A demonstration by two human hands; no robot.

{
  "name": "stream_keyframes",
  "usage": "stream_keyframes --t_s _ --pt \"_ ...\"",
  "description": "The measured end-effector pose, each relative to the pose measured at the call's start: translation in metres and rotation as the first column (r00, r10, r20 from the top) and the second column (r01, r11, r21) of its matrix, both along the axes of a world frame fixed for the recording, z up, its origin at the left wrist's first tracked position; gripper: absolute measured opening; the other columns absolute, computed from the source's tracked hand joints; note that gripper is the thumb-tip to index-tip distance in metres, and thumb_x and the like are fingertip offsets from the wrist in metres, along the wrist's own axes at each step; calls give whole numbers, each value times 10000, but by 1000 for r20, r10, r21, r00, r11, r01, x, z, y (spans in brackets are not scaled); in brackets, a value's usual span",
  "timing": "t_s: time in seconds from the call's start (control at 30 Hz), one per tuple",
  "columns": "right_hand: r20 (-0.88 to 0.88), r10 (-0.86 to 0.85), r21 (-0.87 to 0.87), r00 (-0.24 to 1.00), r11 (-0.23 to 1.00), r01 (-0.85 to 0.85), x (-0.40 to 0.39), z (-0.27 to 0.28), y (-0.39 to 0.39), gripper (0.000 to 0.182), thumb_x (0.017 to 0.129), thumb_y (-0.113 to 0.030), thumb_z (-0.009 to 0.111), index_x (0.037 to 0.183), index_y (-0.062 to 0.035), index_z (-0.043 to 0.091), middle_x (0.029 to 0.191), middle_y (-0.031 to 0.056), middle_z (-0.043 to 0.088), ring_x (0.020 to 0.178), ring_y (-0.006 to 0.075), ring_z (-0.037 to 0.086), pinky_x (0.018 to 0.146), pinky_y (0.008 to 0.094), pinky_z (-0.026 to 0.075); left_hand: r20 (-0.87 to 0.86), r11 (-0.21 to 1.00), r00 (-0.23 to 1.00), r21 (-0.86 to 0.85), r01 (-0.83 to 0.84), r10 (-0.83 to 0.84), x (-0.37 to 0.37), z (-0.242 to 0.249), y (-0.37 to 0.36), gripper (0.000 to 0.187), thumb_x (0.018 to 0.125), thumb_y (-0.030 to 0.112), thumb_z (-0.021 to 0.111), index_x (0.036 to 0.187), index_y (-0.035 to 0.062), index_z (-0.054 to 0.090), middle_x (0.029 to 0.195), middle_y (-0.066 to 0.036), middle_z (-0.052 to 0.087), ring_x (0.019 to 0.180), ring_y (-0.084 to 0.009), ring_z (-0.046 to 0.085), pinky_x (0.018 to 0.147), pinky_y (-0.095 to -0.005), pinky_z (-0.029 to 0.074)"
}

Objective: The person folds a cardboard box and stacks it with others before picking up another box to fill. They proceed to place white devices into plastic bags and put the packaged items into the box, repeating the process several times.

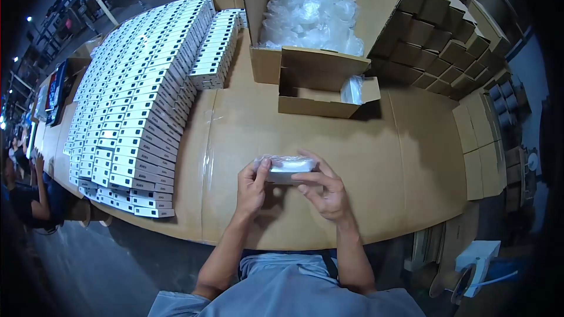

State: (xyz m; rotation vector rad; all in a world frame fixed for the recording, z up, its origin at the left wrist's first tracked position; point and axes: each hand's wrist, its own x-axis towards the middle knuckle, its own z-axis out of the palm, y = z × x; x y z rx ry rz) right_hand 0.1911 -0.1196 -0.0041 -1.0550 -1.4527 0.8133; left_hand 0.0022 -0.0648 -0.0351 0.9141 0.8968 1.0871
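Both hands, left hand [251,185] and right hand [325,191], grip one plastic-wrapped white item [286,168] at table centre, with many white boxes [138,94] already stacked at ten o'clock and a carton of bagged pieces [308,14] left at twelve.

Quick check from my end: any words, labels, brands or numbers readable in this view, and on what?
None can be read.
White retail boxes: dark marks and small print on their ends, too small and blurred.
Clear-wrapped white item held between left hand and right hand: no legible text.
Brown cartons and open cardboard box: no print visible.
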Motion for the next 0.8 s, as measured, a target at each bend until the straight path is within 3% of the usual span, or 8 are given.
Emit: stream_keyframes --t_s 0.07,0.1,0.33,0.5,0.6,0.63,0.73,0.8 --pt "126 53 -76 991 996 -43 1 -2 0 321 848 32 750 1149 -79 771 1284 192 668 1187 309 657 986 362 535 -24 999 1000 34 -8 9 5 0 -2 386 1095 331 534 1106 -13 707 968 -40 717 868 -91 639 770 -274 525" --pt "94 29 -68 995 997 -23 -1 -4 2 382 804 67 768 1156 -82 772 1181 176 717 1098 300 698 939 369 560 -38 999 999 49 -15 17 5 -1 -5 398 1100 339 519 1112 -13 704 969 -41 717 863 -90 639 766 -271 524" --pt "148 -31 -153 989 987 54 3 5 2 364 790 21 800 1144 -57 762 1088 151 763 1017 286 726 921 368 563 -18 1000 1000 29 9 -9 0 -11 -8 459 1130 368 404 1168 -10 662 996 -72 721 890 -121 667 796 -262 538" --pt "83 -12 -263 996 964 34 8 3 -2 355 786 6 810 1134 -32 748 1180 155 745 1131 305 700 1000 387 532 111 995 989 54 90 -95 -3 13 -8 446 1128 332 396 1450 25 442 1135 -142 708 1015 -178 692 827 -269 554" --pt "105 10 -235 994 972 15 14 -5 -2 360 786 4 809 1138 -29 741 1197 146 740 1209 311 666 1042 400 509 76 982 989 151 114 -127 -6 18 -7 499 1102 332 461 1511 71 347 1308 -196 636 1145 -244 674 908 -354 567" --pt "114 19 -225 993 974 7 14 -6 -1 364 785 4 809 1141 -29 739 1198 142 739 1235 312 653 1054 405 502 41 945 987 296 136 -155 -7 11 -5 441 1064 232 553 1447 38 452 1389 -192 582 1195 -255 645 956 -366 548" --pt "132 42 -206 990 979 -14 14 4 0 377 777 2 813 1144 -42 738 1210 143 730 1282 306 623 1067 405 495 -439 714 871 535 451 -221 -22 9 8 359 1010 96 608 1357 19 560 1359 -166 608 1184 -240 646 965 -339 531" --pt "293 -65 -31 954 997 77 14 2 1 361 774 8 815 1124 -45 741 1149 133 728 1149 301 660 984 408 521 -356 836 885 348 423 -300 -20 17 4 294 984 23 607 1277 11 626 1323 -134 622 1186 -198 625 955 -310 521"
